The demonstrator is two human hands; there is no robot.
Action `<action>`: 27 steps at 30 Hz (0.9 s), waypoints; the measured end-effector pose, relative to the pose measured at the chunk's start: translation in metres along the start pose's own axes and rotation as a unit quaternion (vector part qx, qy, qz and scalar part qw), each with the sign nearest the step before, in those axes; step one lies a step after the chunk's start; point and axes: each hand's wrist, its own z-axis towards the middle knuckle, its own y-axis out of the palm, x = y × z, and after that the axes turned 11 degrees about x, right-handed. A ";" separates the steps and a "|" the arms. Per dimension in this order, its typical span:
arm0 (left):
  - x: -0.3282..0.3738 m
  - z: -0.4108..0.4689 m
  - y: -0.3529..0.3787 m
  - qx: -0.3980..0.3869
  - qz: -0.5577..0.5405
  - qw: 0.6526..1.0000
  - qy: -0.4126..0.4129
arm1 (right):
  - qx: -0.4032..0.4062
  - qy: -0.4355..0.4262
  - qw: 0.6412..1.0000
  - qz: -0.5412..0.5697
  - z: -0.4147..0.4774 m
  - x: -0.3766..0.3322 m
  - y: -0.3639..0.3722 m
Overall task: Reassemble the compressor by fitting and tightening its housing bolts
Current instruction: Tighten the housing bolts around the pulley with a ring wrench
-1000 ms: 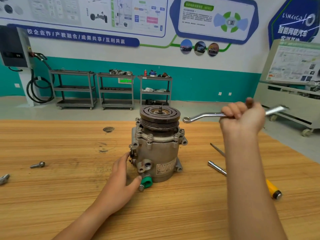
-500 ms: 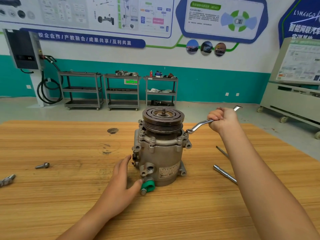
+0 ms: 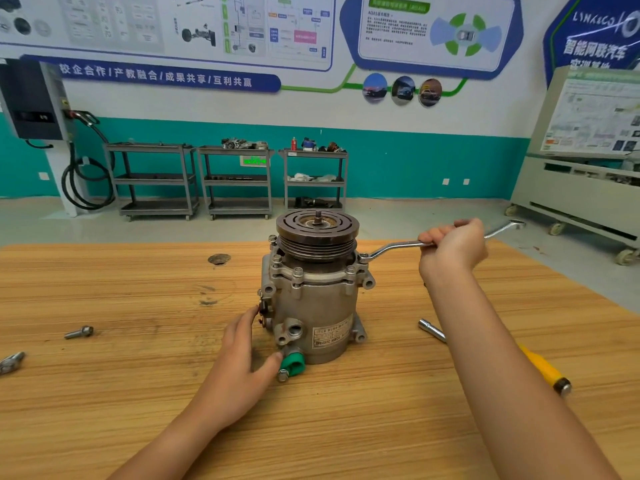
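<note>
I am wearing the one camera on my head, and it is looking forward and slightly down across the pale wooden plank tabletop [image 3: 121,393]. The upright grey metal compressor [image 3: 311,306] is sitting close, mid-frame. My left forearm [image 3: 194,441] and right forearm [image 3: 502,375] are entering from the bottom edge, and the teal-and-white far wall [image 3: 398,161] is filling the top.

Wall banner [image 3: 166,76] reads 校企合作/产教融合/成果共享/互利共赢; blue sign [image 3: 595,39] perhaps LYNK&CO.

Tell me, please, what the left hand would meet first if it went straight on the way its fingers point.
The compressor: the fingers of the left hand point at its lower side and seem to touch it, thumb by the green cap.
</note>
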 end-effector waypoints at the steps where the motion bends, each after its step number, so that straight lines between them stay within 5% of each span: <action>1: 0.000 0.000 0.000 0.001 -0.002 1.000 0.001 | 0.002 -0.035 0.999 0.006 -0.010 0.000 -0.007; 10: 0.004 -0.003 -0.001 0.010 -0.021 1.000 0.005 | -0.091 -0.173 0.979 0.050 -0.108 0.033 -0.068; 15: 0.004 -0.003 -0.004 0.014 -0.033 0.999 0.005 | -0.049 -0.022 0.982 0.182 -0.078 -0.010 -0.035; 27: 0.002 -0.002 -0.002 0.006 -0.021 1.000 0.004 | 0.003 0.101 0.994 -0.048 0.015 -0.007 0.010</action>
